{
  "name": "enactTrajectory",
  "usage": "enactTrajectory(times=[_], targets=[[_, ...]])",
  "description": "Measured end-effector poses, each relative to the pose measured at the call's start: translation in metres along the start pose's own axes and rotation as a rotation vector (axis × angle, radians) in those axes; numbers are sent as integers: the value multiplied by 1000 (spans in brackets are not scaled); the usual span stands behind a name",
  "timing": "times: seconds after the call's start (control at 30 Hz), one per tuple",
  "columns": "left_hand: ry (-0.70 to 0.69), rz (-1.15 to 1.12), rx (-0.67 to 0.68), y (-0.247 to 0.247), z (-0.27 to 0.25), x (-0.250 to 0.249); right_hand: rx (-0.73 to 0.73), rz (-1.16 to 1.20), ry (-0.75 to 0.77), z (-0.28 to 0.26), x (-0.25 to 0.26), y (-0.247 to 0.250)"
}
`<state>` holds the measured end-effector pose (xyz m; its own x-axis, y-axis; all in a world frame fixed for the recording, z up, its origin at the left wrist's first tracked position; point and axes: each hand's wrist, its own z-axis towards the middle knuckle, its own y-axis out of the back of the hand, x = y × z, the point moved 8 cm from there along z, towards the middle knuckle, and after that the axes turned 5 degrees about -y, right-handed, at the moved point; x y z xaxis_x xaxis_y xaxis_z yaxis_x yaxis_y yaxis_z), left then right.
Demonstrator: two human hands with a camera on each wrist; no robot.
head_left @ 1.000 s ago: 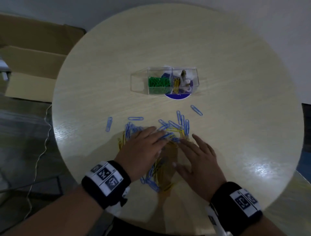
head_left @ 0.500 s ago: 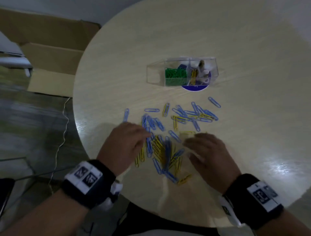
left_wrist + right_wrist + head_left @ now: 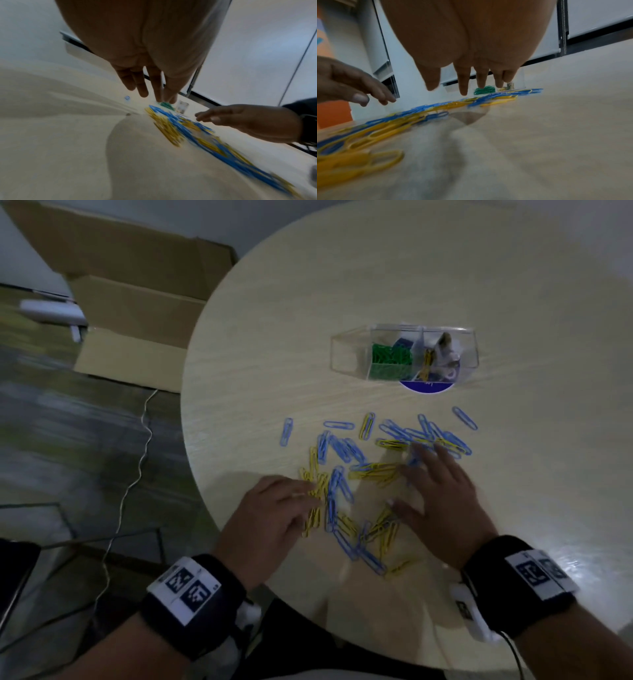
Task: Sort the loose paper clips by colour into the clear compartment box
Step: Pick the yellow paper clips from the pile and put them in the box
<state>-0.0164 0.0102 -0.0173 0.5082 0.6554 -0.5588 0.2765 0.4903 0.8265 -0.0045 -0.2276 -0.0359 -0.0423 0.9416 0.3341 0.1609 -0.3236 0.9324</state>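
The loose blue and yellow wire paper clips lie scattered in front of you across the near part of the round, pale wood-grain table, thickest between your two hands and thinning out towards the far side, where single blue ones lie apart. Beyond them, well apart from the heap, stands the clear plastic compartment box: one compartment holds green clips, the next a few yellow ones with some white pieces you cannot make out, and its left end section looks bare. A dark blue round disc shows under its near edge.

Your left hand is at the left edge of the heap, palm down, fingers stretched loosely and tips on the yellow clips, grasping nothing. Your right hand lies flat with fingers spread and straight, tips reaching the far blue clips, thumb out towards the heap; it holds nothing either. Both wrists wear black bands with printed markers.

Off the table to your left, a flattened brown cardboard box lies on the floor beside a thin white cable.
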Motion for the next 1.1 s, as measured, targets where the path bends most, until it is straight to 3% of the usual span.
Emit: enactTrajectory(times=[0.07,0.17,0.27,0.43,0.57,0.67,0.8,0.93,1.1], targets=[[29,74,-53,14,7,16,-98,55,9,7,3,14],[-79,182,31,7,19,24,-171,105,46,13,17,23],[-182,288,108,-6,22,25,-117,95,23,18,18,14],[-152,312,68,0,24,35,10,35,14,14,17,-6],[-91,279,106,7,34,38,-71,123,25,8,20,3],[-136,300,184,2,47,34,-136,128,-32,14,14,16],[-173,332,207,-1,55,33,-76,31,-8,19,21,14],[-109,348,169,9,49,39,24,18,17,8,27,-2],[-93,364,163,14,40,40,37,2,58,10,35,-3]])
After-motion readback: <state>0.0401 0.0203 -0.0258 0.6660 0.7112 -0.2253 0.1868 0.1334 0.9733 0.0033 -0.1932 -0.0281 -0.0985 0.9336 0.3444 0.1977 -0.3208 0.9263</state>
